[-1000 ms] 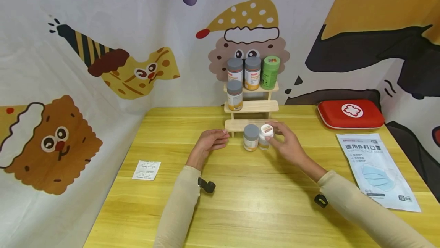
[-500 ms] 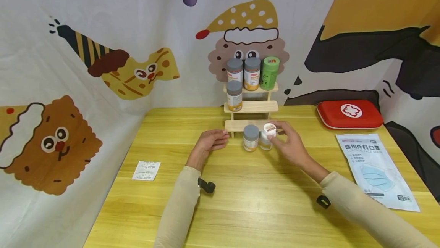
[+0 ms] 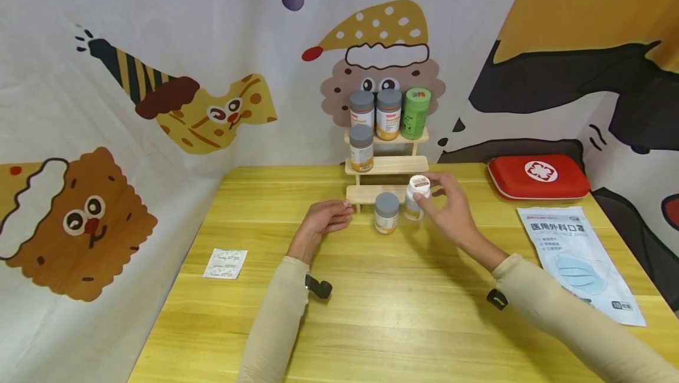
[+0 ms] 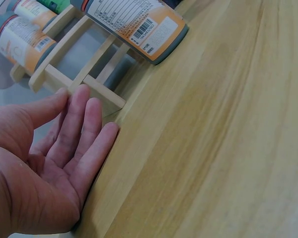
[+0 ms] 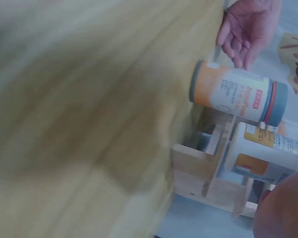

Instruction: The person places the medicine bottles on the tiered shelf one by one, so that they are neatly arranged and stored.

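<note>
My right hand (image 3: 452, 212) pinches a small white pill bottle (image 3: 415, 201) between thumb and fingers, close in front of the lowest step of a wooden tiered rack (image 3: 371, 194). In the right wrist view the white bottle (image 5: 263, 154) is seen raised off the table beside the rack. Thumb and fingertips of my left hand (image 3: 325, 218) pinch the left end of that lowest step; the other fingers extend loosely in the left wrist view. Between the hands, a grey-lidded supplement bottle (image 3: 386, 213) stands on the table before the rack.
On the top tier are two grey-lidded bottles (image 3: 389, 115) and a green bottle (image 3: 415, 115). Another grey-lidded bottle (image 3: 362, 148) occupies the middle tier's left. A red first-aid case (image 3: 538, 177) and face-mask packet (image 3: 578, 265) lie right; a white blister pack (image 3: 225, 263) lies left.
My right hand has lifted the white bottle from beside the grey-lidded one, moving it up and back toward the lowest step. The left hand stays at the rack's left end.
</note>
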A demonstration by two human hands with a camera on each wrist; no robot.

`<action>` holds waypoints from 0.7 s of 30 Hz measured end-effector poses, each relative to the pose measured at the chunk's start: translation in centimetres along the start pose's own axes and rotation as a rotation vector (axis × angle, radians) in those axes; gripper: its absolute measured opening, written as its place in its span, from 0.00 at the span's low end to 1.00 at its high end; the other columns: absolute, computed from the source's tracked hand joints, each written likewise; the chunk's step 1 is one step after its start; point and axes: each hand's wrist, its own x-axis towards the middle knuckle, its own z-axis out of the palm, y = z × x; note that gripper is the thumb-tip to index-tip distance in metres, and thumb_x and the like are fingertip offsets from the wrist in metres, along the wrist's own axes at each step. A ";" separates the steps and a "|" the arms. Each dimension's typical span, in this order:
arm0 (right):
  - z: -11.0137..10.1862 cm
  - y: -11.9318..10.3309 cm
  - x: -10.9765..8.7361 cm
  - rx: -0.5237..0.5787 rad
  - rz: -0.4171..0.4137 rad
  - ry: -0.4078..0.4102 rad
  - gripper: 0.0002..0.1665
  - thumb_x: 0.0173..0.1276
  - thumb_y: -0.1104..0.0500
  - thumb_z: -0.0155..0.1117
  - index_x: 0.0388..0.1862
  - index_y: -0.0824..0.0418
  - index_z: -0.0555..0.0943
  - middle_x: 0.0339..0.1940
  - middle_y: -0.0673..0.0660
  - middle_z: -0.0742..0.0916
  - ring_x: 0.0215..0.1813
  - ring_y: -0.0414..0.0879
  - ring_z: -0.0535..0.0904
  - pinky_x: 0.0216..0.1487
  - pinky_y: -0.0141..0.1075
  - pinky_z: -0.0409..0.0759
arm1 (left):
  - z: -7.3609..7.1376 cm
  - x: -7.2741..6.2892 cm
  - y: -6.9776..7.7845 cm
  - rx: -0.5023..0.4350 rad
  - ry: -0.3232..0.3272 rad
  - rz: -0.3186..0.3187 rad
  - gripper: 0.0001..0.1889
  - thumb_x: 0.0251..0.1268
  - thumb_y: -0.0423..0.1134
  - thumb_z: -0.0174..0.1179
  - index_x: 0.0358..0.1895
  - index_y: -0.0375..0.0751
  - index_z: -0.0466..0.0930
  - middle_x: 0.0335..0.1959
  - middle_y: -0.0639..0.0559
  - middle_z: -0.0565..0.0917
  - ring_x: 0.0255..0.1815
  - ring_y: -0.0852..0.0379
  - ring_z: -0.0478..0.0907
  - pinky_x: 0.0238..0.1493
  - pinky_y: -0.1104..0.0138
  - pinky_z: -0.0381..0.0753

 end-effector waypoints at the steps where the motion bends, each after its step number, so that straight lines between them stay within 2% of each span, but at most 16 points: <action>1: 0.0 -0.1 0.2 0.000 -0.003 0.006 0.26 0.71 0.63 0.72 0.66 0.63 0.80 0.57 0.61 0.83 0.54 0.44 0.76 0.54 0.34 0.79 | 0.0 0.0 0.0 -0.002 -0.001 -0.001 0.15 0.74 0.44 0.69 0.55 0.39 0.88 0.42 0.53 0.94 0.42 0.58 0.92 0.48 0.62 0.94; 4: -0.1 -0.6 1.1 -0.002 -0.024 0.024 0.26 0.71 0.63 0.72 0.66 0.63 0.80 0.57 0.60 0.82 0.54 0.44 0.76 0.52 0.35 0.80 | 0.0 0.0 0.0 -0.003 -0.001 -0.002 0.15 0.74 0.44 0.69 0.55 0.39 0.88 0.42 0.54 0.94 0.42 0.58 0.92 0.49 0.62 0.93; 9: -0.2 -1.6 2.6 0.002 -0.079 0.050 0.26 0.70 0.63 0.73 0.66 0.62 0.79 0.56 0.59 0.81 0.54 0.41 0.76 0.49 0.45 0.82 | -0.1 -0.1 0.0 -0.003 -0.005 0.007 0.15 0.74 0.45 0.69 0.55 0.39 0.88 0.42 0.53 0.94 0.42 0.58 0.92 0.50 0.61 0.93; 11: -0.3 -1.9 3.2 0.007 -0.094 0.060 0.26 0.70 0.63 0.73 0.65 0.63 0.79 0.56 0.59 0.81 0.53 0.40 0.76 0.48 0.44 0.83 | -0.1 -0.1 0.0 -0.006 -0.006 0.009 0.15 0.74 0.45 0.69 0.55 0.39 0.88 0.42 0.53 0.94 0.42 0.58 0.92 0.50 0.61 0.93; 16: -0.3 -2.5 4.6 0.035 -0.096 0.079 0.26 0.71 0.63 0.74 0.66 0.61 0.80 0.56 0.58 0.81 0.54 0.37 0.74 0.47 0.33 0.80 | -0.1 -0.1 0.0 -0.006 -0.005 0.009 0.15 0.74 0.44 0.69 0.56 0.38 0.88 0.43 0.53 0.94 0.41 0.58 0.92 0.48 0.62 0.94; 21: -0.2 -2.8 5.7 0.044 -0.076 0.093 0.27 0.72 0.60 0.74 0.68 0.60 0.79 0.57 0.58 0.81 0.55 0.38 0.75 0.49 0.34 0.82 | 0.0 -0.1 0.0 -0.008 -0.005 0.010 0.15 0.74 0.43 0.69 0.55 0.38 0.88 0.43 0.52 0.94 0.42 0.58 0.92 0.47 0.63 0.94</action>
